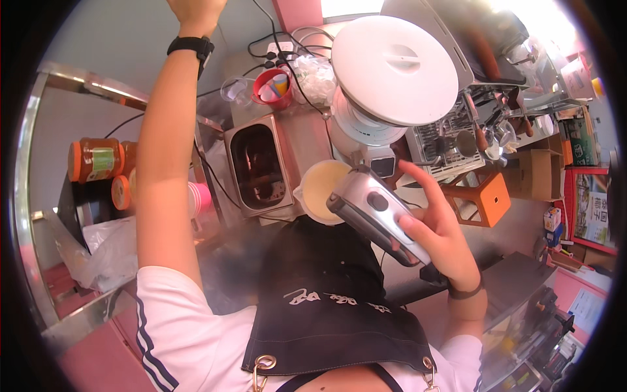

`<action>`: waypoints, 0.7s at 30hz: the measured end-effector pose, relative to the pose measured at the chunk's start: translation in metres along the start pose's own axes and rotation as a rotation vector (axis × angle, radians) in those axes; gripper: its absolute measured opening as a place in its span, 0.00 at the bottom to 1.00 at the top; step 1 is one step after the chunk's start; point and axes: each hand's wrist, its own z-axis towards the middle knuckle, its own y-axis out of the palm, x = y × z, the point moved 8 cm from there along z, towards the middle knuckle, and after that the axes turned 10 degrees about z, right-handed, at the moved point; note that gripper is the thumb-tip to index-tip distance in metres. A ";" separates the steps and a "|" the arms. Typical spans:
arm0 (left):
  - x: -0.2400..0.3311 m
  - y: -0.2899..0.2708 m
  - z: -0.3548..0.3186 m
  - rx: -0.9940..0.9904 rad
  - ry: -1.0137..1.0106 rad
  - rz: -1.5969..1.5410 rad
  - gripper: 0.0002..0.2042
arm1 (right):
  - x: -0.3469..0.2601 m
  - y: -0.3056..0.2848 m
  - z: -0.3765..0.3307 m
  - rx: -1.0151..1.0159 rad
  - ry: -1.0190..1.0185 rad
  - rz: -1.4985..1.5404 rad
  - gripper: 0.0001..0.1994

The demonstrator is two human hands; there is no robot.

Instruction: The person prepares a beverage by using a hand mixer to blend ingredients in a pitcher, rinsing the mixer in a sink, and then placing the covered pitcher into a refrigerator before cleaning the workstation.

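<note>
My right hand [444, 242] is closed round the body of a silver-and-black hand mixer [379, 209], thumb on top and index finger raised away from it. The mixer's front end is over the edge of a white jug [310, 206] with a pale creamy content; any beaters are hidden. My left arm reaches far forward past the counter, and my left hand [197, 9] is cut off by the upper edge, so its fingers do not show. Close to that arm are a red tub [271, 89] with small items in it and a clear plastic cup [236, 91].
A steel container [258, 166] with dark content stands left of the jug. Beyond the jug rises a white dispenser with a round lid [395, 68]. Utensils lie on a rack [450, 140] at right, near an orange box-shaped stand [483, 199]. Jars [96, 160] and cables are at left.
</note>
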 end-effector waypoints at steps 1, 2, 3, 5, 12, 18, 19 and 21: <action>0.005 -0.036 -0.004 0.053 0.005 -0.018 0.07 | -0.006 0.003 0.005 -0.061 -0.078 -0.026 0.36; 0.009 -0.072 -0.009 0.107 0.009 -0.037 0.06 | -0.011 0.006 0.008 -0.079 -0.039 -0.048 0.37; 0.011 -0.101 -0.016 0.110 0.002 -0.028 0.06 | -0.016 0.009 0.010 -0.092 -0.002 -0.068 0.38; 0.036 -0.149 -0.031 0.238 -0.050 -0.194 0.05 | -0.018 0.004 0.022 -0.105 0.032 -0.082 0.41; 0.090 -0.287 -0.089 0.529 0.298 -0.348 0.05 | -0.053 0.034 0.031 -0.235 -0.153 -0.295 0.41; 0.134 -0.329 -0.121 0.500 0.649 -0.455 0.04 | -0.066 0.034 0.025 -0.312 -0.239 -0.156 0.17; 0.139 -0.339 -0.124 0.488 0.704 -0.601 0.04 | -0.066 0.032 0.022 -0.308 -0.222 -0.181 0.16; 0.140 -0.361 -0.130 0.475 0.758 -0.747 0.05 | -0.062 0.012 0.023 -0.215 -0.258 -0.154 0.15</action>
